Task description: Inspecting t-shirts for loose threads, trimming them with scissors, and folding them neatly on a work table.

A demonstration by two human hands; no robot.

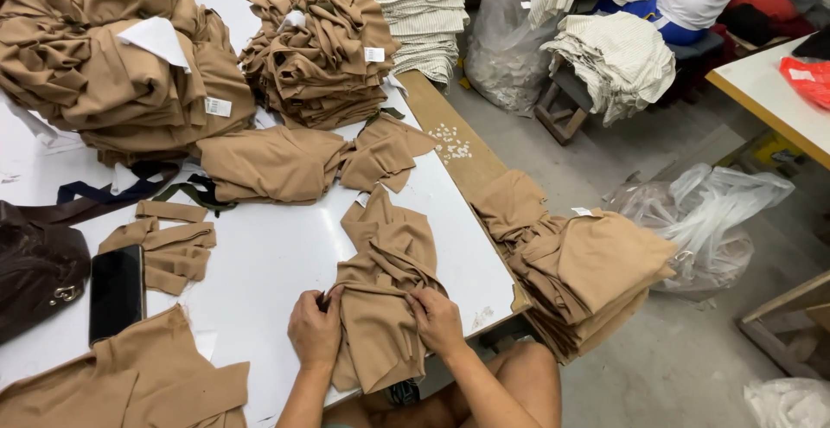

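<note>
While crumpled and tan, garment [383,294] lies at bench [277,255] near edge, pinched by left hand [315,328] and right hand [437,320]; bare white surface just left.

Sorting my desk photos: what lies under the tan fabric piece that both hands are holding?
Under the tan fabric piece only the white table shows around it. Both hands, left and right, pinch its folds; anything beneath the cloth is covered.

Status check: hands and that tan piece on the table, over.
Both hands gripping: left hand and right hand pinch the crumpled tan garment at the white table edge. Black phone lies to the left, apart.
</note>
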